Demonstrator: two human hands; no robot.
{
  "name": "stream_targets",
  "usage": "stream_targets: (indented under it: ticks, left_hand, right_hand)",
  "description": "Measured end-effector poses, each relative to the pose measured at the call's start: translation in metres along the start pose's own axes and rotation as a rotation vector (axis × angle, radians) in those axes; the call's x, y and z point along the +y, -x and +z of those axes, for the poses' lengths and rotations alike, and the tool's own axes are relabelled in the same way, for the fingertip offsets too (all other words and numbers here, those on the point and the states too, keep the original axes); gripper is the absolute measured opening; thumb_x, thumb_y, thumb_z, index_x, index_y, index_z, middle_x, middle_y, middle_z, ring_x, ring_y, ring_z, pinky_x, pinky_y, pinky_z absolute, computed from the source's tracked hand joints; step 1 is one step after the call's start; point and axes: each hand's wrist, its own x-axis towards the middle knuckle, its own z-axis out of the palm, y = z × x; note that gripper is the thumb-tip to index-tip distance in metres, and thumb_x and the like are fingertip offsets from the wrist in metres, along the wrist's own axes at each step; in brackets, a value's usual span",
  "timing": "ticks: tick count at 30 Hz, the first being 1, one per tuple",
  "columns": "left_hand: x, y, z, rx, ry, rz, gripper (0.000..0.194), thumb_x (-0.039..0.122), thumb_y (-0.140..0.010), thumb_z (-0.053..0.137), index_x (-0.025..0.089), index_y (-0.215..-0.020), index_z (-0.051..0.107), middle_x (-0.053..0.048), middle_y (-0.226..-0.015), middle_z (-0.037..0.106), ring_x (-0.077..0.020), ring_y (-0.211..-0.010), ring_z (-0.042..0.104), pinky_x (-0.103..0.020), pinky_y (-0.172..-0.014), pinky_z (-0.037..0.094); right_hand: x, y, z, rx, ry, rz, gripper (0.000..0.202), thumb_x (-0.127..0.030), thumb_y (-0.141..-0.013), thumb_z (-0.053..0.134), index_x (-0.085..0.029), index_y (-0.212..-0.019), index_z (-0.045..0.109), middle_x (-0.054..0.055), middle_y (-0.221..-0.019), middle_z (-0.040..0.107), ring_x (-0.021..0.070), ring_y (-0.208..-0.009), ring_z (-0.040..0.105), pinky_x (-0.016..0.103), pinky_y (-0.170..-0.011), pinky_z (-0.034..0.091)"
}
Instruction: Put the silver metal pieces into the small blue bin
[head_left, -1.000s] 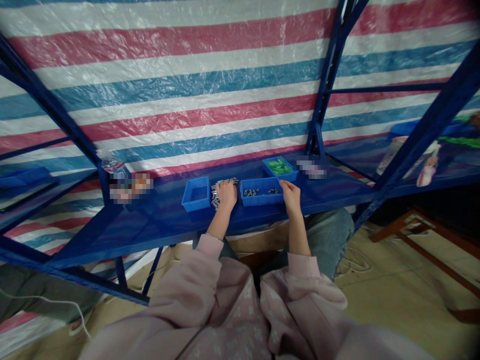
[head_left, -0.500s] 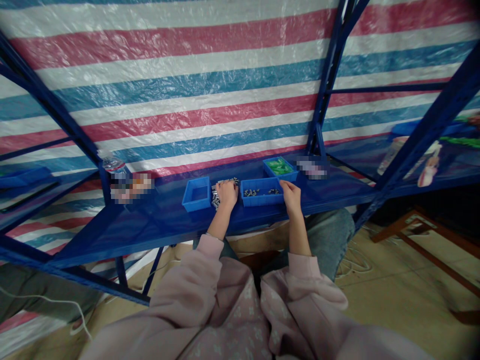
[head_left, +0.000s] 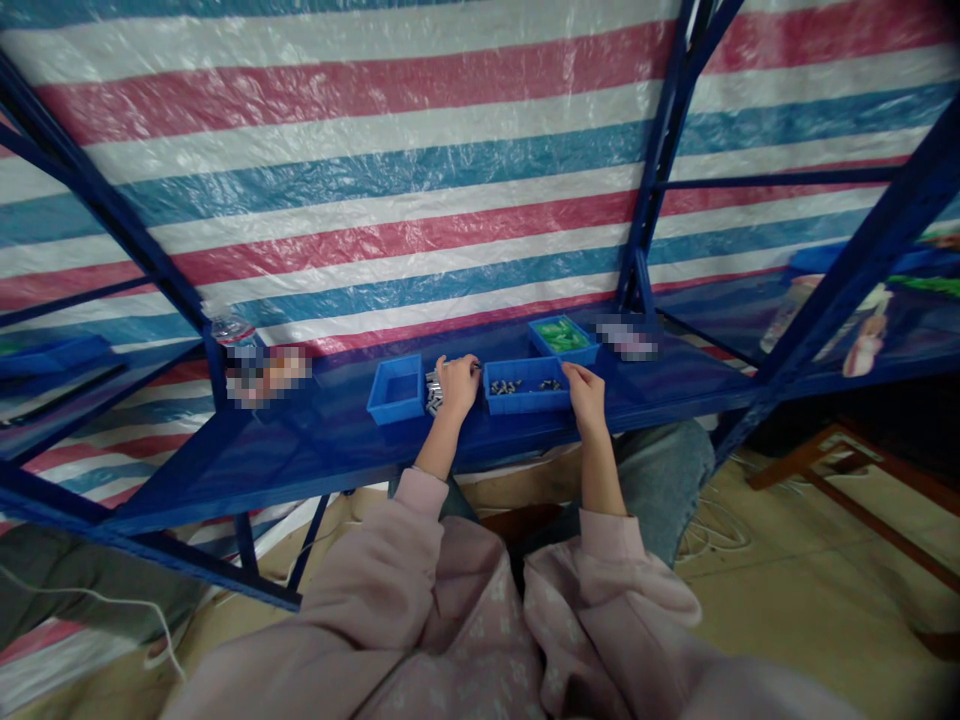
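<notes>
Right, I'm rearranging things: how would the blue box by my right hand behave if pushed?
The box looks stiff, its walls straight. Low and wide, it would probably slide, not tip. The loose metal parts inside may shift.

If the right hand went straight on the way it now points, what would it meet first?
Probably the blue bin of metal parts, whose right end the right hand seems to touch; beyond, the bin of green pieces, though depth is unclear.
</notes>
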Motion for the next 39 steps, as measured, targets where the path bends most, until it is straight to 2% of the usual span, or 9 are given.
stream_targets:
  ticks: [4,8,12,14,19,22,30,36,39]
  left_hand:
    - [0.012,-0.015,-0.01,0.05,0.462,-0.105,0.022,0.02,-0.078,0.065,0.017,-0.099,0.064,-0.005,-0.085,0.073,-0.0163,-0.08,0.067,-0.032,-0.085,0.049]
    - [0.026,-0.022,-0.029,-0.037,0.663,0.064,0.028,0.019,-0.074,0.068,0.014,-0.101,0.064,-0.004,-0.081,0.072,-0.0144,-0.077,0.067,-0.027,-0.078,0.051]
    - [0.032,-0.018,-0.041,-0.368,0.548,0.285,0.026,0.019,-0.071,0.07,0.016,-0.097,0.067,-0.002,-0.079,0.072,-0.0147,-0.077,0.067,-0.026,-0.076,0.051]
    - [0.031,-0.018,-0.041,-0.448,0.501,0.335,0.024,0.02,-0.071,0.07,0.016,-0.095,0.068,-0.004,-0.086,0.073,-0.0162,-0.082,0.067,-0.026,-0.076,0.051]
    - [0.015,-0.037,-0.035,-0.292,0.434,0.279,0.018,0.019,-0.076,0.064,0.015,-0.092,0.07,-0.007,-0.095,0.073,-0.0182,-0.089,0.066,-0.031,-0.084,0.05]
    - [0.001,-0.055,-0.034,-0.274,0.347,0.2,0.018,0.015,-0.077,0.06,0.016,-0.09,0.072,-0.006,-0.095,0.073,-0.0183,-0.088,0.067,-0.03,-0.085,0.051]
    - [-0.009,-0.086,-0.023,-0.43,-0.116,0.126,0.03,0.016,-0.083,0.051,0.021,-0.106,0.069,-0.003,-0.115,0.069,-0.0175,-0.106,0.063,-0.027,-0.095,0.045]
    - [-0.002,-0.081,-0.005,-0.536,-0.226,0.09,0.028,0.037,-0.079,0.066,0.022,-0.103,0.069,-0.007,-0.114,0.069,-0.0258,-0.11,0.061,-0.04,-0.101,0.04]
    - [0.0,-0.077,0.003,-0.542,-0.255,0.059,0.028,0.035,-0.078,0.066,0.02,-0.102,0.069,-0.01,-0.114,0.069,-0.0274,-0.11,0.061,-0.043,-0.099,0.04]
  right_hand:
    - [0.002,-0.001,0.0,0.003,0.005,-0.006,0.031,-0.041,-0.066,0.063,-0.016,-0.081,0.075,0.006,-0.087,0.074,0.0276,-0.095,0.064,0.039,-0.092,0.046]
    - [0.003,-0.001,0.0,0.003,-0.002,0.005,0.032,-0.04,-0.065,0.064,-0.015,-0.081,0.075,0.007,-0.088,0.074,0.0279,-0.095,0.064,0.04,-0.093,0.045]
    - [0.001,0.0,0.0,-0.002,0.001,0.009,0.032,-0.04,-0.066,0.064,-0.015,-0.082,0.075,0.007,-0.088,0.074,0.0278,-0.095,0.064,0.04,-0.093,0.045]
    - [0.001,0.001,-0.001,0.001,0.007,0.001,0.032,-0.041,-0.066,0.064,-0.015,-0.083,0.075,0.008,-0.088,0.074,0.0276,-0.095,0.064,0.04,-0.093,0.045]
    - [-0.001,0.002,-0.001,-0.008,0.014,-0.014,0.034,-0.042,-0.066,0.065,-0.014,-0.083,0.075,0.008,-0.089,0.074,0.0277,-0.094,0.064,0.04,-0.093,0.045]
    - [-0.002,0.002,-0.002,-0.008,0.015,-0.012,0.034,-0.042,-0.065,0.065,-0.015,-0.082,0.075,0.008,-0.088,0.074,0.028,-0.094,0.064,0.04,-0.092,0.045]
    - [0.0,0.001,0.0,-0.002,0.003,-0.014,0.035,-0.044,-0.065,0.064,-0.015,-0.081,0.074,0.007,-0.086,0.074,0.0279,-0.094,0.064,0.04,-0.091,0.046]
    - [0.002,0.001,-0.001,-0.01,0.012,-0.019,0.035,-0.043,-0.067,0.063,-0.014,-0.084,0.074,0.009,-0.091,0.073,0.0282,-0.096,0.064,0.04,-0.094,0.045]
    - [0.003,0.001,-0.002,-0.015,0.03,-0.022,0.036,-0.045,-0.068,0.062,-0.015,-0.084,0.074,0.008,-0.091,0.073,0.0281,-0.097,0.064,0.04,-0.093,0.045]
